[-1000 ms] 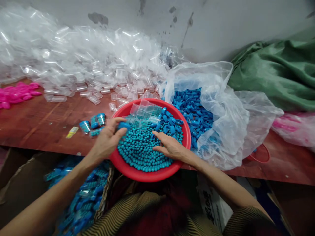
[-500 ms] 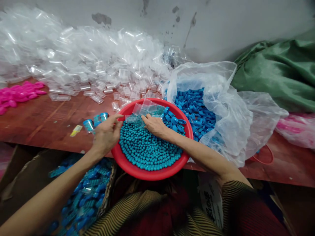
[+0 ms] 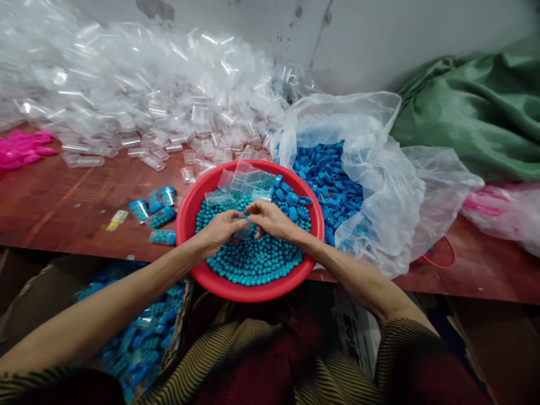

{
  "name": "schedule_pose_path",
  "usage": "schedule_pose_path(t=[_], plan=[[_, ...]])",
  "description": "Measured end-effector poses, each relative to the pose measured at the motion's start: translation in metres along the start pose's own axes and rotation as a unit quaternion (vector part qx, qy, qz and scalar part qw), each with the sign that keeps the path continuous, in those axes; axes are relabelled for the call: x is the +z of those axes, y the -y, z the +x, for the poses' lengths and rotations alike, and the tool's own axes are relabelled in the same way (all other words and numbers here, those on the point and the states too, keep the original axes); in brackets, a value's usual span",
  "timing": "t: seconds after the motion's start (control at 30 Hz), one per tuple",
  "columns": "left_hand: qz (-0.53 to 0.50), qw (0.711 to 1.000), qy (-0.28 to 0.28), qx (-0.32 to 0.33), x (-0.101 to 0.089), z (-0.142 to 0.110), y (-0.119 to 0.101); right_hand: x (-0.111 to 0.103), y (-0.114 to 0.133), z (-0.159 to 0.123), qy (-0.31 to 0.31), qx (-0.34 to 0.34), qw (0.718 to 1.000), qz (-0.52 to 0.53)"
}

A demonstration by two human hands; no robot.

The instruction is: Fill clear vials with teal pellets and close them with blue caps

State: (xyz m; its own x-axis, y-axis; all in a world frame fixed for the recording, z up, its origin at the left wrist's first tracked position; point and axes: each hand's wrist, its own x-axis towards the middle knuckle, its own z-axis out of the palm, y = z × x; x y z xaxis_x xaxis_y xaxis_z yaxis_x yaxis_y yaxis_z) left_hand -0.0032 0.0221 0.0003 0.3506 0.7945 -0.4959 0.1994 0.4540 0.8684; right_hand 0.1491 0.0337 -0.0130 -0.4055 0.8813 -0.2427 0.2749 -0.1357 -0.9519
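Over a round red basin (image 3: 184, 225) full of small turquoise beads (image 3: 261, 261), my two hands come together. My left hand (image 3: 221, 230) is closed around a clear plastic tube (image 3: 242, 233), its near end over the beads. Beside it, my right hand (image 3: 272, 219) has its fingers pinched together at the tube's end; anything between them is too small to make out. Several empty clear tubes (image 3: 244, 179) lie on the beads at the basin's back. Next to them, blue caps (image 3: 291, 199) rest in a small heap on the right.
Filled tubes with blue caps (image 3: 161, 216) lie left of the basin. A large heap of clear tubes (image 3: 160, 90) lines the wall. An open plastic bag (image 3: 383, 174) of blue caps stands right. Below the table edge, a cardboard box (image 3: 37, 298) holds filled tubes.
My left hand has moved right from the basin's left rim to the middle. Another filled tube now lies by the rim. My right hand has drawn back from the clear tubes, towards my left hand.
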Motion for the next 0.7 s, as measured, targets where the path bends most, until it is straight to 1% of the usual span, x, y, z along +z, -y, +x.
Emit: schedule_pose_path(t=[0.03,0.07,0.1,0.17,0.23,0.27,0.33,0.43,0.53,0.6,0.7], plan=[[-0.01,1.0,0.013,-0.019,0.0,-0.003,0.0,0.001,0.001,-0.001,0.003,0.017,0.999,0.036],[0.0,0.999,0.022,-0.029,-0.001,-0.006,0.0,0.0,0.002,-0.003,0.012,0.032,0.997,0.062],[0.034,0.999,0.023,-0.032,-0.003,-0.008,0.0,-0.001,0.003,-0.005,0.023,0.042,0.996,0.074],[0.153,0.988,-0.003,-0.027,-0.01,-0.008,0.001,-0.008,0.005,-0.01,0.031,0.039,0.996,0.072],[0.279,0.96,-0.025,-0.031,-0.014,-0.003,0.001,-0.019,0.004,-0.016,-0.003,0.018,0.998,0.066],[0.319,0.947,-0.025,-0.037,-0.015,0.001,0.001,-0.024,0.003,-0.019,-0.027,0.007,0.997,0.067],[0.344,0.938,-0.006,-0.049,-0.009,0.013,0.001,-0.035,0.0,-0.026,-0.064,-0.005,0.995,0.076],[0.306,0.949,0.025,-0.069,0.013,0.037,0.0,-0.044,-0.004,-0.033,-0.073,-0.002,0.993,0.089],[0.23,0.966,0.066,-0.093,0.033,0.056,-0.001,-0.049,-0.007,-0.039,-0.071,0.008,0.993,0.096],[0.174,0.975,0.093,-0.1,0.038,0.062,0.0,-0.052,-0.01,-0.041,-0.082,0.003,0.992,0.093],[0.063,0.985,0.128,-0.101,0.029,0.06,0.002,-0.06,-0.013,-0.045,-0.112,-0.008,0.992,0.064]])
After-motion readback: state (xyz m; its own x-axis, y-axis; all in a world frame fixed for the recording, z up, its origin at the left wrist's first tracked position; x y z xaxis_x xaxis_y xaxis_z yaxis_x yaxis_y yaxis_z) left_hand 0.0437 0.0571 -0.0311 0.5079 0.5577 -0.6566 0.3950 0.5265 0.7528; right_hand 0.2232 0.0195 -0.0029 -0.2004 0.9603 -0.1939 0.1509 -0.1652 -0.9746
